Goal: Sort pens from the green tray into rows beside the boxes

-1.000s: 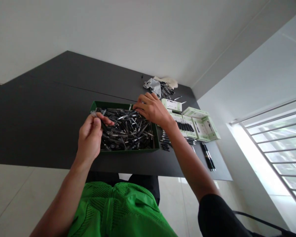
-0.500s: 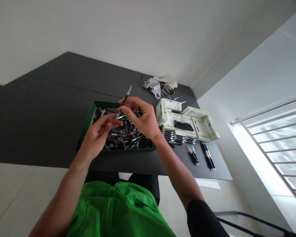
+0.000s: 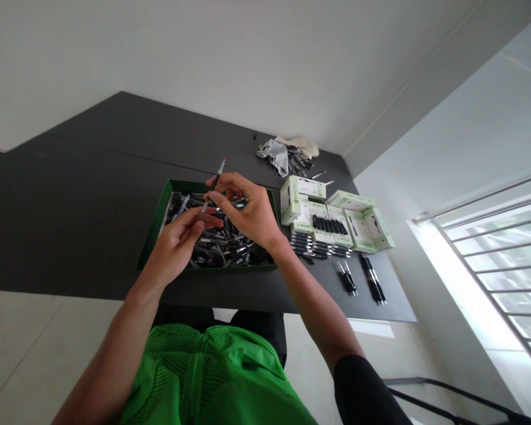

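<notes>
Slim black pen (image 3: 213, 188) slants up and away from the person, red tip leading, pinched between the thumb and forefinger of the right hand (image 3: 250, 212). Its lower end lies just by the loosely open left hand (image 3: 174, 248), whose hold cannot be told. A light, steady pinch suits it, above the green tray (image 3: 207, 267).

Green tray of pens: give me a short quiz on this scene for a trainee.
1. True or false: the green tray is heaped with pens.
2. Which is nearer the open green-and-white boxes: A, the left hand, or B, the right hand?
3. What colour is the tip of the pen raised between the hands?

Key: 1 true; 2 B; 3 pinkish red.
</notes>
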The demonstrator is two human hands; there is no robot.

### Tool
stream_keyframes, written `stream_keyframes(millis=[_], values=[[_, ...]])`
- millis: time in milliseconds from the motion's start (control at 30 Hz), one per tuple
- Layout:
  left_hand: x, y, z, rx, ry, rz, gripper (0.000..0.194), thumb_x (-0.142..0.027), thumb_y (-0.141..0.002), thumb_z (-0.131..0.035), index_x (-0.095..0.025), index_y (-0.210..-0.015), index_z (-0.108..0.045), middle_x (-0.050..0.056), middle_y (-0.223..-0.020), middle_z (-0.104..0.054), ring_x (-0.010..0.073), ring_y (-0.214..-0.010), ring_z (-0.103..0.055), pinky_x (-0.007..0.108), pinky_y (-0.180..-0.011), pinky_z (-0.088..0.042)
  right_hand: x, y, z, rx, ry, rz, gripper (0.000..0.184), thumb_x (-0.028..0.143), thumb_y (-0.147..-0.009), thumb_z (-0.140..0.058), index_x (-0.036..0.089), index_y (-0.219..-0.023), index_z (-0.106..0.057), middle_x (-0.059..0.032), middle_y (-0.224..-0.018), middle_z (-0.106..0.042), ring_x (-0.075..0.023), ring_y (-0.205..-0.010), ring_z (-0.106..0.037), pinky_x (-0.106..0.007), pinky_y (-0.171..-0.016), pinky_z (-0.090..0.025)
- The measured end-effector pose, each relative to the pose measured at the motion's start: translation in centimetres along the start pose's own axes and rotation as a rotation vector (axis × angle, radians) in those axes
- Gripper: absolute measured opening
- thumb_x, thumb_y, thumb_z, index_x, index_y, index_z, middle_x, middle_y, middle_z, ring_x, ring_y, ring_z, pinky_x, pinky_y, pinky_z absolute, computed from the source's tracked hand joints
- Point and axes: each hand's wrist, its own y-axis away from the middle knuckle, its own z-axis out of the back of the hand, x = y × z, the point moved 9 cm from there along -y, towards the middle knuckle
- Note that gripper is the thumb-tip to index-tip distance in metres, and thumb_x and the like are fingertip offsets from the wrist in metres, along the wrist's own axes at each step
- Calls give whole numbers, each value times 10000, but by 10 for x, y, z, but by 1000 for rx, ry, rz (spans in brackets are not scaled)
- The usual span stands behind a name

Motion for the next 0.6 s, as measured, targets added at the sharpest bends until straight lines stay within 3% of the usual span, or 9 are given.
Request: stream_keyframes(millis=[167, 300, 400, 500, 600], values=[[-5, 0, -1, 20, -26, -69, 297, -470, -1012, -677, -220, -1147, -760, 72, -1008, -797, 203, -912, -756, 341, -957, -595, -3, 1, -14, 194, 151, 6, 254, 269, -1031, -648, 218, -1279, -658, -34, -1134, -747, -155, -949, -628, -299, -940, -494], [2, 2, 4, -16, -15, -54, 294, -462, -1039, -631, -222, -1163, -747, 82, -999, -777, 216, -947, -729, 346, -939, -580, -7, 1, 1, 188, 177, 11, 405, 248, -1062, -583, 215, -1463, -536, -59, -1222, -727, -160, -958, -619, -310, -926, -485], [11, 3, 10, -53, 34, -35, 272, -436, -1046, -630, -224, -1182, -731, 65, -974, -736, 203, -948, -687, 321, -932, -537, -19, 0, 8, 221, 267, -10, 270, 216, -1075, -556, 188, -1330, -639, -63, -1163, -743, -165, -960, -625, -309, -925, -466], [15, 3, 13, -79, 122, -21, 239, -422, -1033, -661, -228, -1158, -720, 33, -883, -665, 176, -862, -622, 285, -848, -500, -35, 3, -5, 405, 433, -33, 189, 159, -1052, -590, 162, -1176, -733, -70, -1103, -763, -186, -1026, -638, -315, -961, -439], [14, 3, 14, -116, 243, 16, 234, -420, -987, -721, -217, -1106, -725, 17, -807, -587, 159, -776, -545, 257, -726, -459, -53, 9, -20, 562, 620, -87, 187, 143, -1031, -629, 157, -1149, -773, -86, -1090, -770, -211, -1070, -646, -319, -951, -431]])
